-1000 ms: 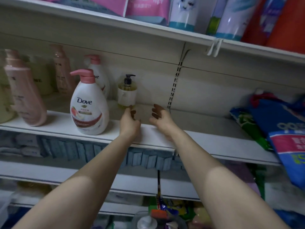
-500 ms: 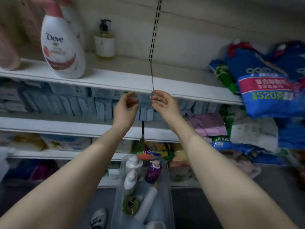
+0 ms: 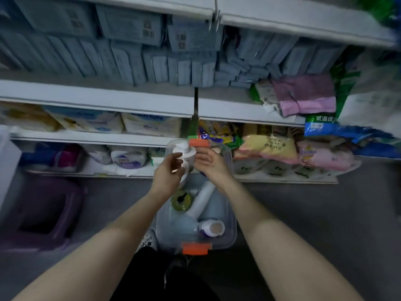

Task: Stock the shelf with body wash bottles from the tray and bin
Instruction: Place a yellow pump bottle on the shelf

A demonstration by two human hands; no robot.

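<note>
Change: both hands are dropping from the shelf edge to the bin (image 3: 230, 233) on the floor
Hands: left hand (image 3: 167, 174) and right hand (image 3: 211, 164), loosely open, are nearing the white pump bottle (image 3: 184, 151) at the bin's far end
Meaning: next pickup is starting

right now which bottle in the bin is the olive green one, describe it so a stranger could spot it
Find the clear plastic bin with orange latches on the floor below the hands. The olive green bottle stands near its left wall, beside a white bottle lying on its side. It alone is seen from above as a dark green round with a black pump.
</note>
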